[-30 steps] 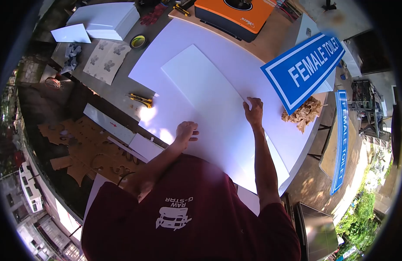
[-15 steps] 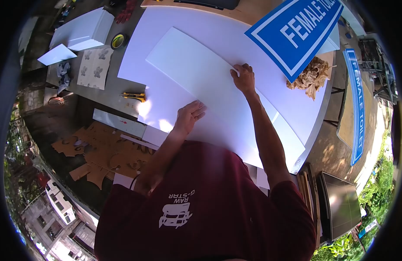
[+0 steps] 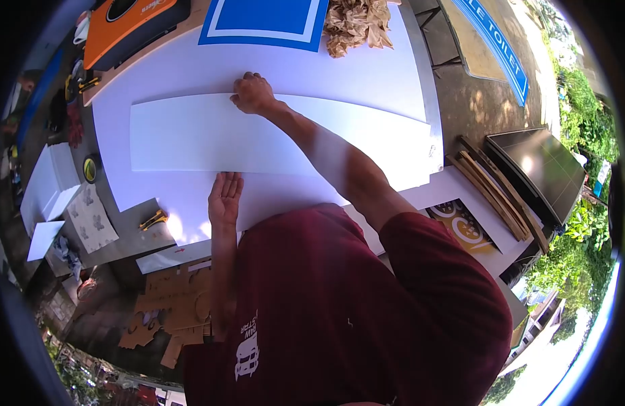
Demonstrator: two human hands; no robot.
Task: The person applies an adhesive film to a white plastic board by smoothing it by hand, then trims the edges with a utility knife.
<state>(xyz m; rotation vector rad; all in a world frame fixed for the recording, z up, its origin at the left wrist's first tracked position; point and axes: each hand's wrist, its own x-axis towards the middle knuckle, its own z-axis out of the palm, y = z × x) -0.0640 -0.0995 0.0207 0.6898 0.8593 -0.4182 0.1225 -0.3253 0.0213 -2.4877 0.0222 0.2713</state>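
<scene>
A long white panel (image 3: pixel 184 135) lies across a larger white sheet (image 3: pixel 116 183) on the table. My right hand (image 3: pixel 253 93) is at the panel's far edge, its fingers curled over that edge. At the near edge is my left hand (image 3: pixel 224 199), palm up with the fingers stretched out; their tips meet the panel's border. Whether those tips go underneath cannot be made out. A blue sign with a white border (image 3: pixel 262 24) lies beyond the panel, beside crumpled brown paper (image 3: pixel 358 27).
A yellow cutter (image 3: pixel 153 220) and a roll of tape (image 3: pixel 90 170) lie to the left, near white box-like pieces (image 3: pixel 52 177). An orange case (image 3: pixel 126 30) stands far left. Cardboard offcuts (image 3: pixel 170 304) are below. Wooden strips (image 3: pixel 498 193) and a dark glossy panel (image 3: pixel 542 169) are right.
The view has swung, and the white panel now runs nearly level across it. My left hand has turned palm up at the near edge. My right hand still holds the far edge.
</scene>
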